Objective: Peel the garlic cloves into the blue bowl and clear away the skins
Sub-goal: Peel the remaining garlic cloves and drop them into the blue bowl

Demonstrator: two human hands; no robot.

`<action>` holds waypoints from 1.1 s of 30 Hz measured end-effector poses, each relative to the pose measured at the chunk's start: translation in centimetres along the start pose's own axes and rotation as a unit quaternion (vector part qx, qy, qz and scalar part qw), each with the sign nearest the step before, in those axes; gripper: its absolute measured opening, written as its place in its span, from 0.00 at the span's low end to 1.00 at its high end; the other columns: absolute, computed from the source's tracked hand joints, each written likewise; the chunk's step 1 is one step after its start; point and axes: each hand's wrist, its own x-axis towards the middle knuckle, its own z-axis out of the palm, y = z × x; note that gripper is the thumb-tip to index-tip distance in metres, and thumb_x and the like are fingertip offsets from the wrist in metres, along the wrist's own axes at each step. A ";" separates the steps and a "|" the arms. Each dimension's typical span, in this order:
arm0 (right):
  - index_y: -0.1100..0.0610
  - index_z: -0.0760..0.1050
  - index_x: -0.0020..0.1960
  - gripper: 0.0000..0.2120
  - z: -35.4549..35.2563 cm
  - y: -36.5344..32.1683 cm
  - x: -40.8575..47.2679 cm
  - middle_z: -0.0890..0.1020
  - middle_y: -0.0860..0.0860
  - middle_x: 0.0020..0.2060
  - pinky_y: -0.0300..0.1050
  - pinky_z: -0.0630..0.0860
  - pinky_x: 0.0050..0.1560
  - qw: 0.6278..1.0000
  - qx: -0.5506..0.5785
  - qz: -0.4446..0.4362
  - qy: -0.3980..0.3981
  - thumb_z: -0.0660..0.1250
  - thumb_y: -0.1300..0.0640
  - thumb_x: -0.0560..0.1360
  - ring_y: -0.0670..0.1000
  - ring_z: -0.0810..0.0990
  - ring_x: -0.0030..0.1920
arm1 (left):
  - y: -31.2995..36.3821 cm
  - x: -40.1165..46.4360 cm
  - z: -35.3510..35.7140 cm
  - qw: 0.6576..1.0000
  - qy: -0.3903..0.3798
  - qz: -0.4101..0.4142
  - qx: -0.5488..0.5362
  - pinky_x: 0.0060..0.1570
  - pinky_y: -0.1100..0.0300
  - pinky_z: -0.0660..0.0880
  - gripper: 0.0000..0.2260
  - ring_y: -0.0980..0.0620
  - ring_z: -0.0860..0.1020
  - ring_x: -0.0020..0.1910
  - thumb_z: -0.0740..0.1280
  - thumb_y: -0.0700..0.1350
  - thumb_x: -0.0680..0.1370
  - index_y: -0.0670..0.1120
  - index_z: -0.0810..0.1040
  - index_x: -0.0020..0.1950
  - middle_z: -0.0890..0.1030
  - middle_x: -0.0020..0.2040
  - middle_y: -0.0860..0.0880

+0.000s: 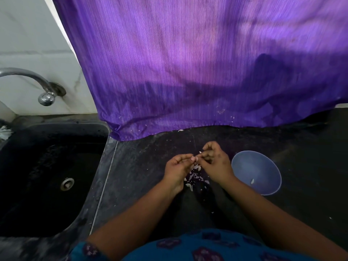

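Observation:
Both hands meet above the dark counter. My left hand (178, 166) and my right hand (214, 160) pinch one small garlic clove (195, 157) between their fingertips. Directly below them lies a scatter of garlic cloves and pale skins (194, 176) on the counter. The blue bowl (258, 166) stands just right of my right hand, upright, with one peeled clove (252, 181) inside it.
A black sink (47, 176) with a metal drain fills the left side, with a chrome tap (45, 91) on the tiled wall above it. A purple cloth (207, 72) hangs down to the counter's back edge. Small skin flecks dot the dark counter (141, 166).

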 end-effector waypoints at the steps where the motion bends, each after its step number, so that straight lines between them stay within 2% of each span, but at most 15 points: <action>1: 0.48 0.67 0.49 0.18 -0.1 0.0 0.0 0.84 0.47 0.40 0.31 0.76 0.42 1.000 -0.005 -0.007 0.000 0.75 0.60 0.71 0.39 0.82 0.40 | 0.0 0.0 0.0 1.000 0.002 0.002 0.004 0.44 0.65 0.79 0.05 0.54 0.83 0.37 0.67 0.30 0.74 0.36 0.78 0.48 0.84 0.36 0.46; 5: 0.50 0.65 0.51 0.20 -0.2 -0.3 0.0 0.82 0.45 0.37 0.27 0.74 0.36 0.996 -0.074 -0.052 -0.011 0.74 0.60 0.70 0.38 0.81 0.37 | -0.1 -0.1 0.1 0.999 0.006 0.014 0.029 0.48 0.61 0.79 0.04 0.51 0.81 0.40 0.69 0.30 0.74 0.38 0.80 0.44 0.83 0.37 0.45; 10: 0.51 0.64 0.51 0.18 0.1 -0.2 -0.1 0.80 0.45 0.36 0.34 0.75 0.36 0.993 -0.090 -0.076 -0.020 0.72 0.60 0.71 0.40 0.80 0.36 | -0.1 -0.1 0.0 1.000 0.001 0.000 0.014 0.52 0.59 0.79 0.05 0.50 0.82 0.42 0.67 0.30 0.75 0.37 0.79 0.46 0.83 0.40 0.44; 14: 0.51 0.70 0.52 0.09 0.3 0.3 0.0 0.78 0.47 0.41 0.33 0.72 0.39 0.996 -0.076 -0.029 -0.039 0.66 0.62 0.76 0.41 0.78 0.41 | 0.0 -0.1 -0.3 1.000 -0.013 -0.019 0.008 0.49 0.63 0.78 0.06 0.53 0.81 0.40 0.65 0.31 0.77 0.38 0.79 0.48 0.82 0.40 0.45; 16: 0.52 0.73 0.53 0.07 0.3 0.9 0.2 0.78 0.49 0.44 0.36 0.70 0.42 0.997 -0.062 0.016 -0.031 0.61 0.63 0.79 0.47 0.77 0.44 | 0.0 -0.1 -0.4 1.000 -0.012 -0.021 0.012 0.47 0.64 0.78 0.07 0.55 0.80 0.39 0.64 0.30 0.77 0.38 0.79 0.49 0.82 0.39 0.46; 18: 0.51 0.75 0.52 0.08 0.2 1.1 0.3 0.79 0.49 0.42 0.42 0.72 0.44 0.997 -0.032 0.058 -0.033 0.59 0.61 0.80 0.50 0.77 0.44 | 0.0 -0.1 -0.6 1.000 -0.012 -0.018 0.022 0.45 0.65 0.78 0.07 0.56 0.80 0.38 0.64 0.30 0.77 0.39 0.79 0.49 0.82 0.38 0.47; 22: 0.47 0.77 0.52 0.06 0.1 0.8 0.2 0.83 0.49 0.44 0.45 0.80 0.49 0.992 0.053 0.074 -0.087 0.69 0.56 0.76 0.49 0.83 0.45 | -0.3 0.2 -0.5 0.998 -0.019 0.009 0.051 0.44 0.65 0.78 0.06 0.53 0.80 0.40 0.66 0.30 0.76 0.39 0.79 0.48 0.82 0.40 0.45; 25: 0.50 0.80 0.49 0.07 0.3 0.5 0.0 0.84 0.51 0.43 0.44 0.81 0.49 0.991 0.080 0.070 -0.081 0.73 0.59 0.73 0.50 0.84 0.46 | -0.4 0.4 -0.6 0.996 -0.017 0.029 0.079 0.44 0.64 0.78 0.05 0.52 0.80 0.40 0.67 0.31 0.75 0.40 0.79 0.47 0.82 0.40 0.44; 30: 0.52 0.79 0.54 0.11 0.1 0.3 0.0 0.84 0.50 0.43 0.37 0.78 0.48 0.988 0.099 0.082 -0.088 0.70 0.64 0.75 0.47 0.83 0.46 | -0.3 0.2 -0.4 0.990 -0.025 0.054 0.125 0.41 0.66 0.77 0.05 0.56 0.80 0.37 0.66 0.31 0.77 0.39 0.79 0.46 0.83 0.37 0.48; 33: 0.50 0.81 0.52 0.10 0.2 0.4 0.0 0.85 0.48 0.43 0.40 0.79 0.49 0.987 0.099 0.097 -0.076 0.67 0.64 0.77 0.47 0.83 0.46 | -0.4 0.2 -0.2 0.987 -0.012 0.047 0.154 0.38 0.66 0.75 0.06 0.58 0.78 0.34 0.63 0.32 0.78 0.40 0.78 0.45 0.81 0.37 0.48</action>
